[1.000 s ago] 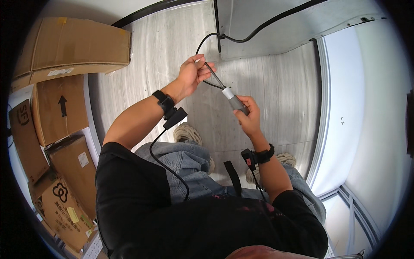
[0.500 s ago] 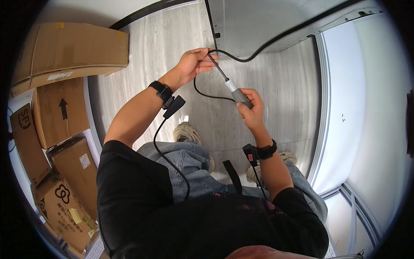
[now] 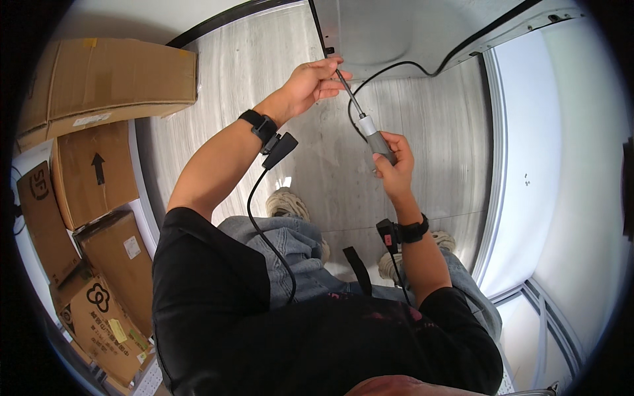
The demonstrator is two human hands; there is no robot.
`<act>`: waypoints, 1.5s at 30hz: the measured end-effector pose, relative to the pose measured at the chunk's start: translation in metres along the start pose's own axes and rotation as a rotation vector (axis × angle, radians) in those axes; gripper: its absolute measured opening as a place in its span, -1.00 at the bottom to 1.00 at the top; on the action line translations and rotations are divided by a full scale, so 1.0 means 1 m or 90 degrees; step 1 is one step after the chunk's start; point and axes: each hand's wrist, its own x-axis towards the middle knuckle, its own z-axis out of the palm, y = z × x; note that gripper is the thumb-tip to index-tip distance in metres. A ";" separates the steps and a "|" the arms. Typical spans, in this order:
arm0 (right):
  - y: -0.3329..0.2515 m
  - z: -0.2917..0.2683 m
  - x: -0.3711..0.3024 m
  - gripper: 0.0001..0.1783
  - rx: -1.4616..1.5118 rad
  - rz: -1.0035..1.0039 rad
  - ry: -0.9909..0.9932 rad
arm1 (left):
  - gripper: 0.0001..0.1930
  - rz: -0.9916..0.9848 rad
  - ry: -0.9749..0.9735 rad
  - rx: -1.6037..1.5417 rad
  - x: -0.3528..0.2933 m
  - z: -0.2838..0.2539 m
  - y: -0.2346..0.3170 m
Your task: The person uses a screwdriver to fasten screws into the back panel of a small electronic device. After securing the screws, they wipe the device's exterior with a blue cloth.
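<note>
My right hand [image 3: 397, 162] is wrapped round the grey handle of a screwdriver [image 3: 379, 142] with a white collar. Its long metal shaft slants up and left to my left hand [image 3: 317, 84]. There my thumb and forefinger close about the shaft's far end, while the other fingers stretch out behind it; the tip itself is hidden. Just beyond stands a grey metal panel [image 3: 389, 36], its lower left edge close to my left fingertips. A black cord [image 3: 399, 64] curves down from the upper right and passes behind the screwdriver; whether it joins the handle I cannot tell.
Cardboard boxes [image 3: 122, 82] are stacked along the left side. A white panel with a pale frame [image 3: 512, 152] borders the right. My shoes [image 3: 288, 203] stand on the grey wood-look floor [image 3: 224, 72]. Wrist straps carry black devices [image 3: 280, 151] with dangling cables.
Both hands and the screwdriver have shifted; my left hand moved up and right toward the metal panel's edge, my right hand slightly right. The black cord's loop has swung right, away from my left fingers.
</note>
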 end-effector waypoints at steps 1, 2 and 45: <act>0.000 0.003 -0.001 -0.59 0.003 -0.008 0.005 | -0.63 0.010 0.006 -0.010 0.001 0.002 0.003; -0.005 0.010 -0.002 -0.58 0.006 -0.015 0.009 | -0.64 0.004 0.003 -0.041 0.000 0.004 0.004; -0.034 0.071 -0.008 -0.53 -0.080 -0.154 0.093 | -0.64 0.113 0.006 -0.132 -0.012 0.026 0.030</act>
